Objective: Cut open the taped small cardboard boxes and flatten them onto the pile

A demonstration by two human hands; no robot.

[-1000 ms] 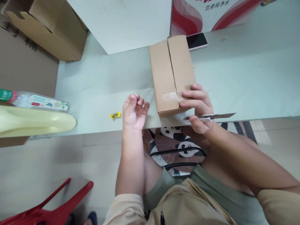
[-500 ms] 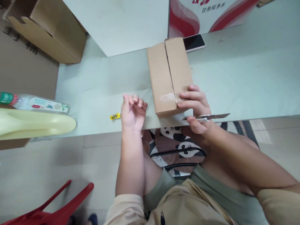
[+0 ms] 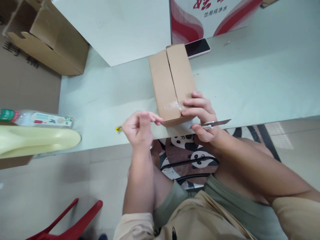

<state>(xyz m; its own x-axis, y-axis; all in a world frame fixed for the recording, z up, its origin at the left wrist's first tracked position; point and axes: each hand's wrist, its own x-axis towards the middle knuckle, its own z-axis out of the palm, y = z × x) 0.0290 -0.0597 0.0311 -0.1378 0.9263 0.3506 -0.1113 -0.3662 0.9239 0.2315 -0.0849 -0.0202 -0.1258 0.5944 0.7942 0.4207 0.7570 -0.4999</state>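
A closed brown cardboard box [image 3: 170, 80] lies on the pale green table [image 3: 250, 80], a strip of clear tape [image 3: 172, 106] across its near end. My right hand [image 3: 202, 116] rests its fingers on the box's near right corner and pinches a thin metal blade [image 3: 215, 123] under the thumb, pointing right. My left hand [image 3: 137, 128] reaches toward the box's near left corner, fingertips touching it, fingers loosely curled and pinched.
A phone [image 3: 197, 47] lies behind the box, beside a red-and-white carton [image 3: 200, 16]. A small yellow wrapper [image 3: 118, 128] sits left of my hand. A water bottle [image 3: 37, 118], a cream plastic piece [image 3: 37, 140] and open cartons [image 3: 47, 36] are at left. A red chair [image 3: 72, 223] stands below.
My left hand has moved right from a loose fist on the table to the box's near left corner. The view shifted, so everything sits further left. The right hand keeps its hold.
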